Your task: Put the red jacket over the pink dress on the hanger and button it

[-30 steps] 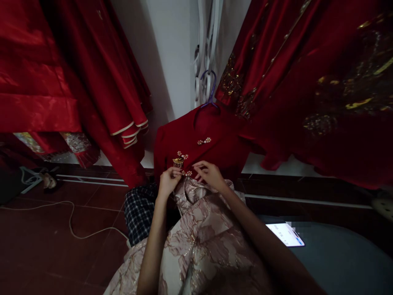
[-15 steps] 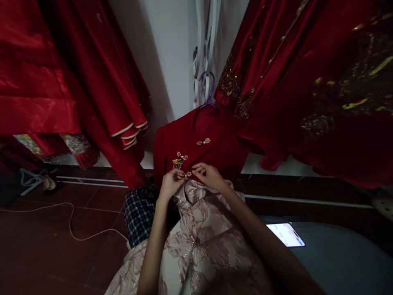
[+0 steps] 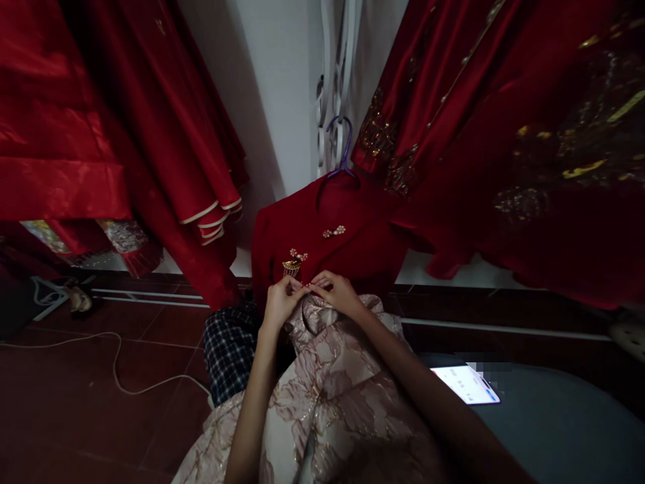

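A red garment [image 3: 297, 225] hangs on a purple hanger [image 3: 345, 151] before me. Down its front sit beaded frog fasteners, an upper one [image 3: 334, 232] and a middle one [image 3: 299, 255], with a gold fringed ornament [image 3: 291, 267] beside the latter. At the lowest beaded fastener, my left hand [image 3: 282, 300] and my right hand [image 3: 336, 293] meet fingertip to fingertip, both closed in a pinch. The fingers cover most of that fastener. Below the hands, pinkish brocade cloth [image 3: 347, 363] with a floral pattern spreads over my lap.
Red garments [image 3: 171, 121] hang at the left, and red gold-trimmed ones [image 3: 468, 148] at the right. A lit phone [image 3: 466, 384] lies on a grey seat [image 3: 564, 423]. A pale cable [image 3: 119, 363] runs over the tiled floor, near a white rack bar [image 3: 151, 298].
My right hand has moved slightly left, and its fingertips now meet those of my left hand over the lowest fastener. My left hand has hardly moved.
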Demonstrator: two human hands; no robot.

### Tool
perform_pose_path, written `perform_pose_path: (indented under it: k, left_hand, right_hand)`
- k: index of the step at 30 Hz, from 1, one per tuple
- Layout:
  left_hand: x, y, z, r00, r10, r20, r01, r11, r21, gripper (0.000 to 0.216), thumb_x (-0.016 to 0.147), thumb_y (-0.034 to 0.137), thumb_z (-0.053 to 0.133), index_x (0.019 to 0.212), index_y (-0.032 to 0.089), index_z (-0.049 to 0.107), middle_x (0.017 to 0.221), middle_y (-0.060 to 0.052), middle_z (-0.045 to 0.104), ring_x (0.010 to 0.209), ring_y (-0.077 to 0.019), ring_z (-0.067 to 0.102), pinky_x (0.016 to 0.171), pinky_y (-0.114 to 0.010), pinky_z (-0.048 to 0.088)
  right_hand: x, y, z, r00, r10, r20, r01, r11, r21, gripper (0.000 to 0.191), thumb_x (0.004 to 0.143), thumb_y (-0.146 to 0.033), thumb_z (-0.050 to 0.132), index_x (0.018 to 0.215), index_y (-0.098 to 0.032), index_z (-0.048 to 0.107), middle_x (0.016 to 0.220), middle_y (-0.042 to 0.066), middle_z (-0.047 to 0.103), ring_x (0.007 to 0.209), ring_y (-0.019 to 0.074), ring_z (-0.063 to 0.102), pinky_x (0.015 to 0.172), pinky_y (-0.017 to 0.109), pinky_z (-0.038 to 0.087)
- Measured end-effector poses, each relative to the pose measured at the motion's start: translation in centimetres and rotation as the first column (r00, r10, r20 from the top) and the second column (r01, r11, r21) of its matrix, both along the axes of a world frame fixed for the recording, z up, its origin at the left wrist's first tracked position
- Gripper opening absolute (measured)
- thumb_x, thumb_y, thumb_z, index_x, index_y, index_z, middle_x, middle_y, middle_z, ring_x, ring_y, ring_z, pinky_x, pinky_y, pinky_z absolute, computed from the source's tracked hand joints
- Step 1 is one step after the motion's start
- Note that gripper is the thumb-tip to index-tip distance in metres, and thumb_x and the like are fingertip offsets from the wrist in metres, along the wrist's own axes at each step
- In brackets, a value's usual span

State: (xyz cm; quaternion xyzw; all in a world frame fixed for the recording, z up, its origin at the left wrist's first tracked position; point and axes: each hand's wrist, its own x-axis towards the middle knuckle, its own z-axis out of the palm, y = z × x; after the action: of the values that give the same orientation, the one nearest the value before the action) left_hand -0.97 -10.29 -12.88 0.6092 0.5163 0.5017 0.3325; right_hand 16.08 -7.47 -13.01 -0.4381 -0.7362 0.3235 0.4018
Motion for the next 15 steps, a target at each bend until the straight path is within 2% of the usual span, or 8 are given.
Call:
perform_pose_path:
  k: [4, 7, 11, 13, 15]
  left_hand:
    - [-0.1, -0.2, 0.0, 0.999, 0.032, -0.013, -0.032, 0.999, 0.005, 0.026, 0.060, 0.040, 0.073, 0.068, 0.017, 0.064, 0.070, -0.003, 0.067, 0.063, -0.0134, 0.061, 0.061, -0.022, 0.045]
    - [0.0, 0.1, -0.2, 0.999, 0.028, 0.036, -0.028, 1.000, -0.008, 0.027, 0.059, 0.040, 0.074, 0.068, 0.016, 0.065, 0.068, -0.003, 0.067, 0.062, -0.0126, 0.060, 0.061, -0.022, 0.045]
    - [0.5, 1.5, 0.3, 0.957, -0.005, 0.289, 0.009, 1.000, -0.013, 0.035, 0.062, 0.042, 0.072, 0.081, 0.015, 0.064, 0.076, -0.004, 0.067, 0.067, -0.0110, 0.060, 0.066, -0.022, 0.048]
    - [0.9, 2.5, 0.9, 0.898, 0.041, 0.439, -0.019, 0.998, -0.054, 0.038, 0.066, 0.045, 0.068, 0.089, 0.014, 0.063, 0.083, -0.005, 0.067, 0.071, -0.0107, 0.061, 0.070, -0.023, 0.050]
    - [1.3, 3.5, 1.3, 0.835, 0.095, 0.542, -0.030, 0.991, -0.127, 0.040, 0.068, 0.046, 0.065, 0.091, 0.013, 0.063, 0.086, -0.006, 0.067, 0.073, -0.0108, 0.062, 0.072, -0.025, 0.051]
  right_hand:
    - [-0.1, -0.2, 0.1, 1.000, 0.000, -0.006, 0.000, 1.000, 0.002, 0.013, 0.075, -0.028, 0.061, 0.082, -0.017, 0.062, 0.079, 0.005, 0.069, 0.076, 0.0146, 0.065, 0.070, 0.027, 0.051]
    - [-0.1, -0.2, 0.2, 1.000, 0.002, -0.012, -0.002, 1.000, -0.003, 0.014, 0.075, -0.028, 0.061, 0.081, -0.016, 0.062, 0.078, 0.005, 0.068, 0.075, 0.0142, 0.064, 0.068, 0.026, 0.052]
    - [0.6, -0.1, 1.0, 0.996, 0.061, -0.067, -0.068, 0.991, -0.116, 0.021, 0.074, -0.034, 0.062, 0.083, -0.016, 0.061, 0.079, 0.005, 0.067, 0.071, 0.0141, 0.063, 0.053, 0.023, 0.052]
    - [1.3, -0.1, 1.8, 0.984, 0.145, -0.106, -0.162, 0.971, -0.178, 0.025, 0.073, -0.038, 0.063, 0.085, -0.016, 0.060, 0.080, 0.004, 0.066, 0.070, 0.0136, 0.062, 0.049, 0.022, 0.052]
    - [2.1, -0.2, 2.7, 0.963, 0.232, -0.138, -0.259, 0.940, -0.222, 0.028, 0.072, -0.039, 0.063, 0.086, -0.015, 0.060, 0.078, 0.003, 0.065, 0.069, 0.0128, 0.061, 0.051, 0.022, 0.053]
